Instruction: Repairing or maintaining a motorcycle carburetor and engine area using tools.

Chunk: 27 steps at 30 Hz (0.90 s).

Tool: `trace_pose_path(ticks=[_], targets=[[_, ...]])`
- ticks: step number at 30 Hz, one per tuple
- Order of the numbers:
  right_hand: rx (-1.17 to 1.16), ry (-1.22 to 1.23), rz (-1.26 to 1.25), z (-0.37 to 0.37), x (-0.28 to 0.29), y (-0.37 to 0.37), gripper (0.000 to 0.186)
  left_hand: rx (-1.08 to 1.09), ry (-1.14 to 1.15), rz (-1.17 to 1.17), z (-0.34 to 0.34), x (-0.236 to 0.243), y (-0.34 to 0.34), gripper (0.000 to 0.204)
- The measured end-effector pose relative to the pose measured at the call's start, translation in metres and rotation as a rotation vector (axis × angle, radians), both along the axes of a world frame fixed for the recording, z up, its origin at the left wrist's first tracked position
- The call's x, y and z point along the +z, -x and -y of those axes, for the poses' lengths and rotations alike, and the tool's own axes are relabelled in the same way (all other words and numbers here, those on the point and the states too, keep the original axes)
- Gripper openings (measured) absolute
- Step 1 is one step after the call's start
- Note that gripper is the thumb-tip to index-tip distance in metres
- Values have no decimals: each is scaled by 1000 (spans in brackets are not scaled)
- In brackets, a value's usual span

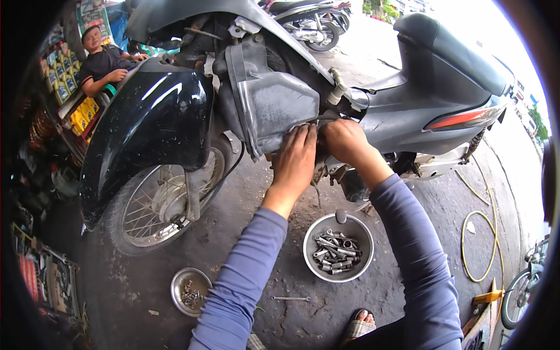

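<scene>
A motorbike with a dark grey body (402, 125) stands side-on, its front panels apart from a grey plastic housing (274, 105). My left hand (294, 160) has its fingers bent together at the housing's lower right edge; their tips are hidden. My right hand (344, 143) is closed just beside it, on something I cannot make out under a dark hose at the housing's corner. The black front mudguard (151, 111) and spoked front wheel (140, 219) are to the left.
A bowl of sockets and spanners (338, 251), a dish of bolts (189, 289) and a loose spanner (290, 298) lie on the floor. A seated person (102, 70) is at the back left, by shelves. A yellow hose (469, 245) coils at right; motorbikes (309, 29) stand behind.
</scene>
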State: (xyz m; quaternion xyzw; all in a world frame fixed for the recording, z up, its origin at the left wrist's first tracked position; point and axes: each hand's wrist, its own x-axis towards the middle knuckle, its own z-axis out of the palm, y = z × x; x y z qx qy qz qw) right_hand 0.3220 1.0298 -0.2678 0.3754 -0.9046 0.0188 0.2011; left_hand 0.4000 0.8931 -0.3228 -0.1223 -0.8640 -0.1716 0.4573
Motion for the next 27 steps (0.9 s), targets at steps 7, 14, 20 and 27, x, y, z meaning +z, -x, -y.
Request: trace_pose_path(ticks=[7, 14, 20, 27], targets=[[107, 152, -164, -3, -14, 0, 11, 135, 97, 397, -2, 15, 33, 43], [160, 336, -224, -4, -17, 5, 15, 80, 144, 387, -3, 26, 30, 39], [145, 322, -196, -1, -26, 6, 12, 100, 175, 578, -2, 35, 29, 37], [105, 278, -189, -3, -18, -2, 13, 103, 235, 551, 1, 26, 31, 40]])
